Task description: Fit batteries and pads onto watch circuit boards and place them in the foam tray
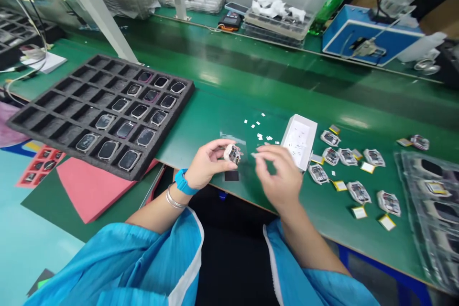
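My left hand (pixel 208 165) grips an opened smartwatch case (pixel 232 154) between thumb and fingers, its inner parts facing right. Just right of it, my right hand (pixel 281 172) is closed in a pinch, with a small white piece (pixel 254 155) showing at the fingertips. The two hands are apart. Beyond them, several small white pieces (pixel 259 136) lie loose on the green bench. A white box (pixel 307 139) with tiny dark bits inside stands beside my right hand. Under the hands lies a clear sheet with a dark square (pixel 231 176).
A black foam tray (pixel 147 172) with watch faces in some compartments sits at left, over red sheets (pixel 93 186). Several watch cases (pixel 358 192) with attached batteries lie at right, near stacked clear trays (pixel 405 172). A blue machine (pixel 369 33) stands on the back shelf.
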`<state>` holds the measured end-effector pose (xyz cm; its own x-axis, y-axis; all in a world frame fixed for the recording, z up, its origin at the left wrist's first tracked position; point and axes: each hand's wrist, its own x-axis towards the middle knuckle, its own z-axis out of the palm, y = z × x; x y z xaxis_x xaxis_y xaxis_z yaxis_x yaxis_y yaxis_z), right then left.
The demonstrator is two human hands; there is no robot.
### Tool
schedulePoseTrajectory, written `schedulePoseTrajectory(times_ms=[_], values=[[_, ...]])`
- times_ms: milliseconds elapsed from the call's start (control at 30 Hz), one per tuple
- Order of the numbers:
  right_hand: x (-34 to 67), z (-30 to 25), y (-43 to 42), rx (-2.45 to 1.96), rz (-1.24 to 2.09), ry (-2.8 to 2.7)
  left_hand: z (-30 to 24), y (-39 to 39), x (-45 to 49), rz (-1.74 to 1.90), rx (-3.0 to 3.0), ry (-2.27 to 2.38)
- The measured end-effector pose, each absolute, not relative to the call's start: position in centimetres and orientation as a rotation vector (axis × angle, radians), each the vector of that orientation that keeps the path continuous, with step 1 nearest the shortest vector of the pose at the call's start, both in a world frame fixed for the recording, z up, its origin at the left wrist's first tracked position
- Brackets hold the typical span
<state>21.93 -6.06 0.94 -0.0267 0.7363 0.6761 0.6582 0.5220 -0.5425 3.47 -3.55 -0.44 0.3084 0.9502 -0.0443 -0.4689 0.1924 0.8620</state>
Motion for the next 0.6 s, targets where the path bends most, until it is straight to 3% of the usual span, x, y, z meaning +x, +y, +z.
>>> schedulePoseTrajectory(times_ms=[233,333,467,600], values=[[30.4,0.8,-4.2,-1.818,-0.085,-1.594,-0.1,-3.2,2.8,1.044,0.648,0.606],[28.8,1.5,-4.5,-1.730,0.020,-1.634,-0.2,-3.2,3.0,1.026,0.657,0.596],[22.8,2.7,-5.8,-1.389,0.457,-1.620,-0.1,-3.2,3.4,1.031,0.697,0.566],[19.7,3.0,-6.2,-1.247,0.513,-1.654,-0.2,-3.2,3.4,1.080,0.764,0.568]])
